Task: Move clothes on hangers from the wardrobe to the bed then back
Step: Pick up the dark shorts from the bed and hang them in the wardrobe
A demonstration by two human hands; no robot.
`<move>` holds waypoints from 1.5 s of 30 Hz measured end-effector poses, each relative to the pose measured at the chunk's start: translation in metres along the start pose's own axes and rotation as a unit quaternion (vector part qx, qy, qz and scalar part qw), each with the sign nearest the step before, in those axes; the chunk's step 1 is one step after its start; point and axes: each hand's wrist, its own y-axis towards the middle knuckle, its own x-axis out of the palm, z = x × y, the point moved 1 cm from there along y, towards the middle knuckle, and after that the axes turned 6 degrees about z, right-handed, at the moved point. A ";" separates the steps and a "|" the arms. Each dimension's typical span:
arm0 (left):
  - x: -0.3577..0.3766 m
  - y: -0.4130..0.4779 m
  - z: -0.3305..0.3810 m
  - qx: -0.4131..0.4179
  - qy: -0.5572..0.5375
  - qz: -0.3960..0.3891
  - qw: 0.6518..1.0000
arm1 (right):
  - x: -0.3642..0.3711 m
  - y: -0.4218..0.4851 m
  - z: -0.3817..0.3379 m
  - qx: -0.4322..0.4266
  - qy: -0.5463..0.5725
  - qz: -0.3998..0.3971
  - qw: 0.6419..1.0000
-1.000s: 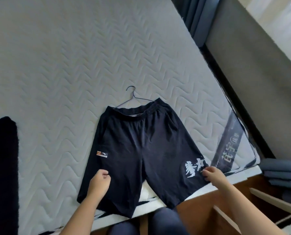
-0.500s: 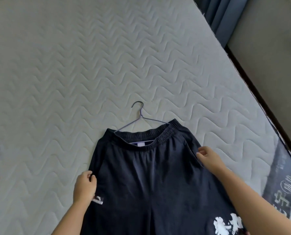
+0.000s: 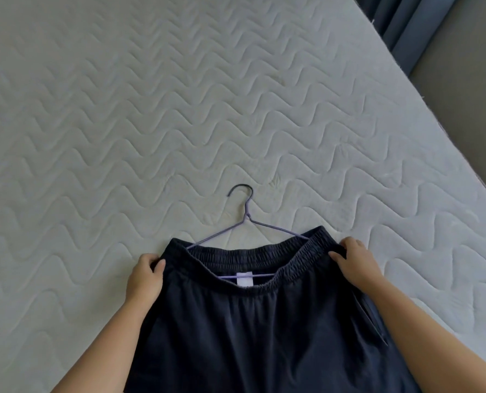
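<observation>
Dark navy shorts (image 3: 258, 327) lie flat on the quilted white mattress (image 3: 151, 123), waistband away from me. A thin purple wire hanger (image 3: 244, 222) sits inside the waistband, its dark hook lying on the mattress beyond it. My left hand (image 3: 145, 276) grips the waistband's left corner. At the right corner, my right hand (image 3: 355, 259) holds the waistband, fingers curled over its edge. A small white label shows inside the waistband, on the hanger's bar.
The mattress stretches wide to the left and far side. Its right edge runs diagonally at the right, with a grey floor (image 3: 468, 95) past it. Blue curtains (image 3: 400, 26) hang at the top right corner.
Both hands slid up the shorts from the leg hems to the waistband corners. The view moved forward, so the hems and bed edge dropped out of sight.
</observation>
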 end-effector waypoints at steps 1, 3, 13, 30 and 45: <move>0.002 -0.001 -0.001 -0.005 0.002 -0.001 1.000 | 0.002 -0.001 0.000 0.004 0.004 0.002 1.000; 0.001 -0.006 -0.002 -0.012 -0.002 -0.001 1.000 | 0.001 -0.006 -0.001 0.025 0.034 0.008 0.999; -0.080 -0.087 -0.006 0.005 -0.045 0.014 0.999 | -0.047 -0.095 -0.006 0.031 0.108 0.041 0.993; -0.209 -0.416 -0.157 -0.240 -0.107 0.091 0.960 | -0.083 -0.335 0.023 -0.078 0.059 -0.095 0.991; -0.283 -0.593 -0.297 -0.353 -0.233 0.305 0.854 | -0.026 -0.474 -0.125 -0.340 -0.013 -0.178 0.923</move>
